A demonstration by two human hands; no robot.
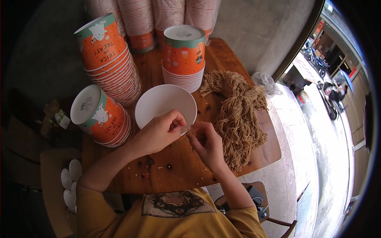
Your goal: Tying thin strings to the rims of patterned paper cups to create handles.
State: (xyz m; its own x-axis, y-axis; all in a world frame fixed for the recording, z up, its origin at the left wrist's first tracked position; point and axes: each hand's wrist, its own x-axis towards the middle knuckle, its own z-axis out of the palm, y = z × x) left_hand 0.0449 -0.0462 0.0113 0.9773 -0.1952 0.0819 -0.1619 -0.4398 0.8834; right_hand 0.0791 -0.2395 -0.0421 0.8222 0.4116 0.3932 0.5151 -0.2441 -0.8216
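Observation:
A white-lined paper bucket (152, 104) lies tilted in front of me, its wide mouth facing up toward me. My left hand (168, 126) is closed at the bucket's near rim, thumb and fingers curled together. Just right of it, my right hand (206, 143) is closed in a pinch, its fingertips almost meeting the left ones. Something thin may run between the fingertips, too small to make out. Beside my right hand lies a large bundle of tan cords (240, 119), gathered near its upper part.
Upside-down stacks of orange-and-green paper buckets stand at left (107, 59), lower left (105, 117) and behind (183, 55). Plastic-wrapped bucket stacks (137, 20) line the wall. Small beads dot the wooden table (174, 178). A cardboard box (53, 186) sits lower left, a chair (258, 190) lower right.

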